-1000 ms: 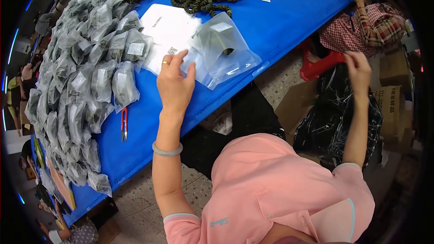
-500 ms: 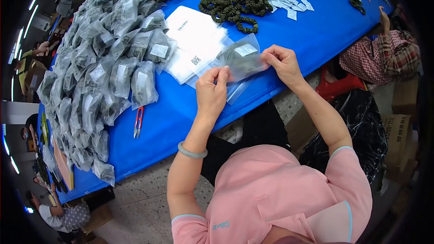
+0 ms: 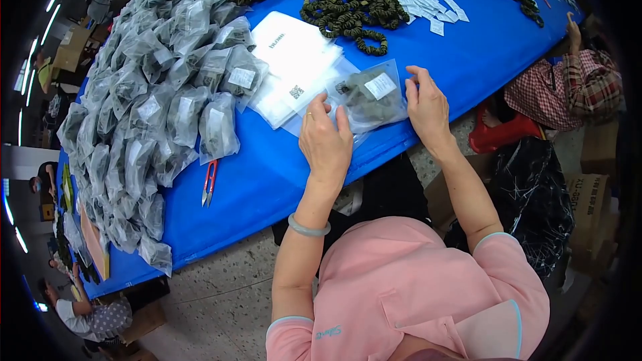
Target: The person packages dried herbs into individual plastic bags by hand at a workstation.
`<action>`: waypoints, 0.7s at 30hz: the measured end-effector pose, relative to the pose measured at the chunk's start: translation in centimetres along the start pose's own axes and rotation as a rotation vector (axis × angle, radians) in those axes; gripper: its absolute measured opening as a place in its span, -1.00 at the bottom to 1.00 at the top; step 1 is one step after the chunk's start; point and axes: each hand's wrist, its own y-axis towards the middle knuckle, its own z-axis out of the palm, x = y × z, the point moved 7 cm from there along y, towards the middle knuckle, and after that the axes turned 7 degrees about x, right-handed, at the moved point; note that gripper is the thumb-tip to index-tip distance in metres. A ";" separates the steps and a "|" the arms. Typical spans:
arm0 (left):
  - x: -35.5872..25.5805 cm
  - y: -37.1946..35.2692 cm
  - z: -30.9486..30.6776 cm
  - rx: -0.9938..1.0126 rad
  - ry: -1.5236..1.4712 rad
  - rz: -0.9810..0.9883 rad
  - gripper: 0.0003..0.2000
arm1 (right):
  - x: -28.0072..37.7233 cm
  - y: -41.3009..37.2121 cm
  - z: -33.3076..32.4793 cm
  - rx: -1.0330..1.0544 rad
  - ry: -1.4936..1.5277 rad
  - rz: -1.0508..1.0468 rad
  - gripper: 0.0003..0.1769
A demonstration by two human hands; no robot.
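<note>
A clear plastic bag (image 3: 366,108) with a dark green scrunchie and a white label inside lies in front of me, overlapping the edge of a stack of flat clear bags (image 3: 284,60). My left hand (image 3: 326,137) is at its left side, thumb and fingers apart, holding nothing. On the other side, my right hand (image 3: 429,108) is open too, its curved fingertips right by the bag's right edge. Filled bags (image 3: 217,127) are heaped to the left. Beyond the stack lie loose dark green scrunchies (image 3: 348,10) and small white labels (image 3: 424,7).
Red-handled thread snips (image 3: 210,182) lie beside the heap on the blue table (image 3: 254,187). A person in a checked sleeve (image 3: 588,80) sits at the right, near a red stool (image 3: 498,130) and a black plastic sack (image 3: 528,194). Other people are at the far left.
Both hands have let go of the filled bag, and their fingers have opened. The bag now lies flatter, with its label facing up. My left hand has shifted slightly right and down.
</note>
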 end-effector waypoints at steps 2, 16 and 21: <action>0.1 0.2 0.2 0.096 -0.234 -0.153 -0.60 | -1.2 0.2 0.4 0.092 0.204 0.113 -0.82; 9.8 11.0 -9.5 -0.127 -1.492 -0.388 -0.70 | -2.3 7.9 -0.4 0.240 0.776 0.160 -0.80; 18.9 13.3 -10.6 -0.359 -1.421 -0.349 -0.63 | -8.6 13.0 0.1 0.028 0.297 0.060 -0.79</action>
